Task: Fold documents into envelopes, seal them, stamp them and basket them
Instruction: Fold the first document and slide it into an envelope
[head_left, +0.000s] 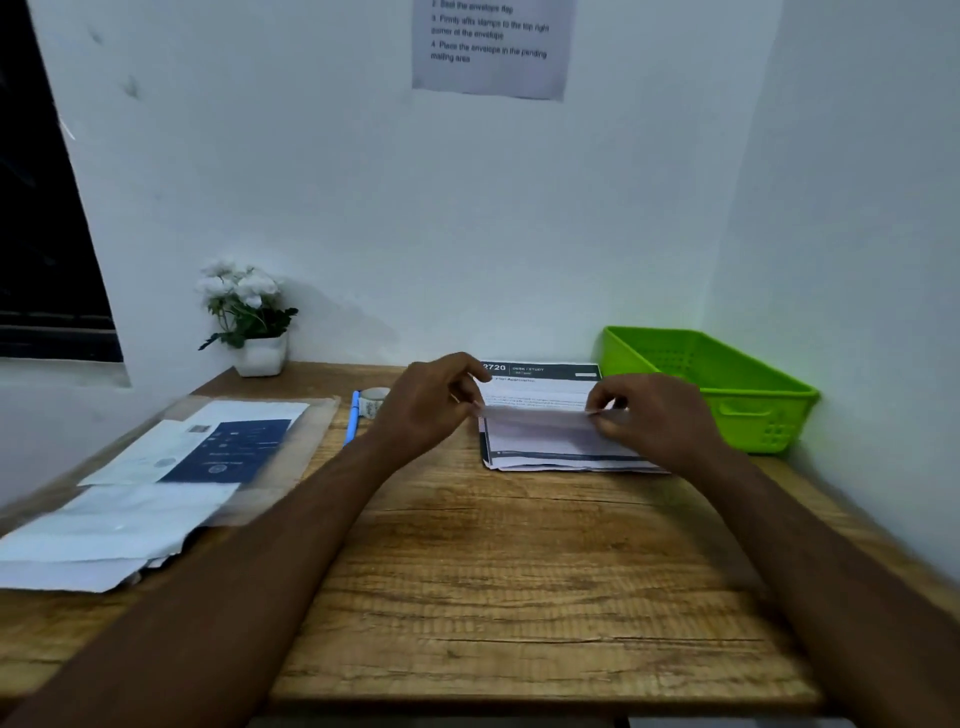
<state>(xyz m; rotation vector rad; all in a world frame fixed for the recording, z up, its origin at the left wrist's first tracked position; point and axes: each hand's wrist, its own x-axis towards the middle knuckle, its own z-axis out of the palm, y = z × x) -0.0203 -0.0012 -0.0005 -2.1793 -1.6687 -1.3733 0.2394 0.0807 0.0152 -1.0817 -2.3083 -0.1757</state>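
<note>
Head cam: left hand (431, 402) & right hand (649, 415) each pinch an end of the top document (540, 423), raised over the stack (545, 462) on the tabletop (519, 571) beside the green basket (727, 379), thin floppy paper that likely creases easily, so edges are best to grip.

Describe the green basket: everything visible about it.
The green basket is a rectangular tray of bright, plastic-looking material with perforated walls and a handle slot in its near end. It sits at the far right of the wooden desk, in the wall corner. Its visible inside holds nothing. The stack of documents lies to its left; the right hand, pinching a sheet, shows before it.
</note>
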